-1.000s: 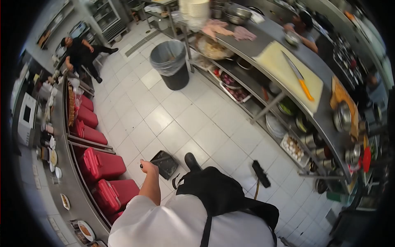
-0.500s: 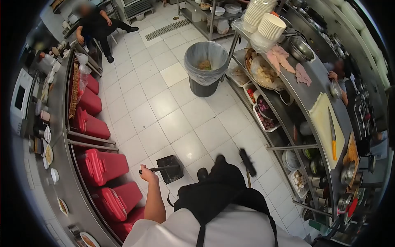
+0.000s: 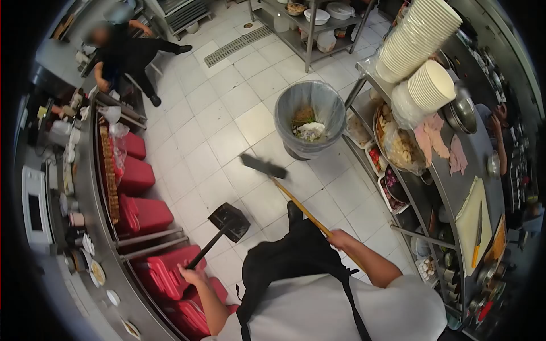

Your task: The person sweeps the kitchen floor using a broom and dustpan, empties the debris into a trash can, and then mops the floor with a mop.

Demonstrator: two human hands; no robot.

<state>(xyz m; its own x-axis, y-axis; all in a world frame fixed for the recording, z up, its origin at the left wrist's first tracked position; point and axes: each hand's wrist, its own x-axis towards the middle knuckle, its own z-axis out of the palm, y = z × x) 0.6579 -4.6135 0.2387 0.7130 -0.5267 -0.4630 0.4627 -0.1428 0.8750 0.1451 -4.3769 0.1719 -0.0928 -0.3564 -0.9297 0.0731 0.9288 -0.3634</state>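
My left hand (image 3: 192,274) is closed round the dark handle of a black dustpan (image 3: 229,222), whose pan is at the floor, left of my feet. My right hand (image 3: 340,240) grips the yellow-brown wooden handle of a broom (image 3: 263,166). The broom's dark head is over the tiles ahead of me, beyond the dustpan and apart from it. Just past the broom head stands a dark bin (image 3: 310,119) lined with a clear bag, with food waste inside.
Red lidded containers (image 3: 145,215) line the left under a steel counter (image 3: 102,227). On the right, a steel table (image 3: 441,170) carries stacked bowls (image 3: 418,40), a cutting board and a knife (image 3: 478,233). A seated person (image 3: 128,57) stretches a leg out at the upper left.
The broom has swung from my right side to the floor ahead, and my right hand has come into view on its handle. The bin and table now look closer.
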